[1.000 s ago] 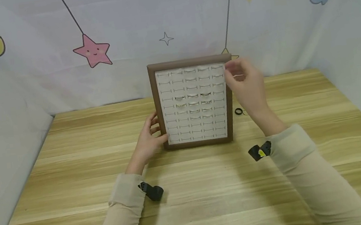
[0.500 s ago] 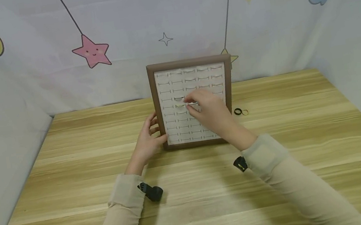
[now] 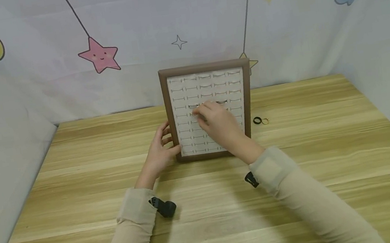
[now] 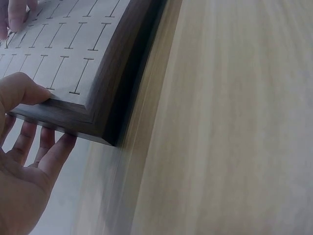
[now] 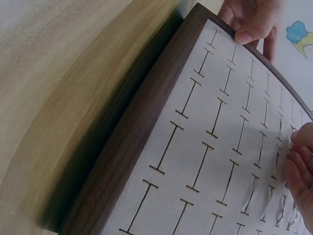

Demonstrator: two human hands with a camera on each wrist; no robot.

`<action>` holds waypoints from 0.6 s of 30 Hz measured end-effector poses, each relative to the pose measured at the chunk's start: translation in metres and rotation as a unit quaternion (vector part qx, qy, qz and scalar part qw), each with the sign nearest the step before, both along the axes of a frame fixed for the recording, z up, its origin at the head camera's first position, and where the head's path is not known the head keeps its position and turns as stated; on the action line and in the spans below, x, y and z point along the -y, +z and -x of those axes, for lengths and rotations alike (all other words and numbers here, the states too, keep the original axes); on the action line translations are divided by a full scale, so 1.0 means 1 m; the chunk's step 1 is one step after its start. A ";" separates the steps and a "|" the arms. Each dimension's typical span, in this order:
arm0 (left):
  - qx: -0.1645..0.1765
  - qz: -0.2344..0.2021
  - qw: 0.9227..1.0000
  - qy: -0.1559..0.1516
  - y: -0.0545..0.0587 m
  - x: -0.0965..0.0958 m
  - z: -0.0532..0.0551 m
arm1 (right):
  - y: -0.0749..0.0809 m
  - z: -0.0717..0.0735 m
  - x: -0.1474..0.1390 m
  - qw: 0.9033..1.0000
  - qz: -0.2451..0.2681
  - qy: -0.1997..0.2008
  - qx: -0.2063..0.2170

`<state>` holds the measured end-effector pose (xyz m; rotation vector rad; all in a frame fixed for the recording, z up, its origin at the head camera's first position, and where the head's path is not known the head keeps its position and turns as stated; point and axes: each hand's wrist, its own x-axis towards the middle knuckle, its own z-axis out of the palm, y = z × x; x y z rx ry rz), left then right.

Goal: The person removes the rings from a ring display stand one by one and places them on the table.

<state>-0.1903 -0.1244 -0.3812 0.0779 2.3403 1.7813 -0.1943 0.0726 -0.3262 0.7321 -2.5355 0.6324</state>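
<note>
A brown-framed ring display board (image 3: 206,67) stands upright on the table, its white face covered in rows of slots. My left hand (image 3: 158,153) grips its lower left side; in the left wrist view the thumb lies on the front and the fingers (image 4: 57,155) support the back. In front of the board, my right hand (image 3: 222,126) has its thumb and forefinger at a ring in the second column, just left of centre, pinching it; the fingertips mostly cover the ring. Another ring (image 3: 222,102) shows in its slot to the right of these fingers.
A black ring (image 3: 257,120) and a gold ring (image 3: 265,121) lie on the wooden table (image 3: 209,226) to the right of the board. Behind it hangs a pale curtain (image 3: 138,30) printed with stars. Each wrist carries a small black camera (image 3: 167,208).
My right hand has moved from the board's upper right edge leftward and down across its face to the second-column ring. The left hand and the board have stayed in place.
</note>
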 end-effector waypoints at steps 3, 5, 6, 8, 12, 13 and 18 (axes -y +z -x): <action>0.000 0.000 1.000 0.002 0.000 0.000 -0.001 | -0.002 0.001 0.002 1.000 0.005 -0.006 -0.006; -0.003 0.000 1.000 0.000 0.000 0.000 -0.001 | -0.003 0.001 0.003 1.000 0.008 -0.008 -0.010; -0.002 0.000 1.000 0.001 0.000 0.000 -0.001 | -0.003 0.001 0.003 1.000 0.010 -0.009 -0.013; -0.002 -0.001 1.000 0.001 0.000 0.000 -0.001 | -0.004 0.001 0.004 1.000 0.015 -0.009 -0.019; 0.000 -0.001 1.000 0.002 0.000 0.000 -0.001 | -0.006 0.002 0.004 0.999 0.024 -0.007 -0.031; 0.000 -0.001 1.000 0.002 0.000 -0.001 -0.001 | -0.006 0.002 0.004 0.999 0.026 -0.007 -0.033; -0.002 -0.003 1.000 0.001 0.000 -0.001 -0.001 | -0.006 0.003 0.004 0.999 0.025 -0.005 -0.037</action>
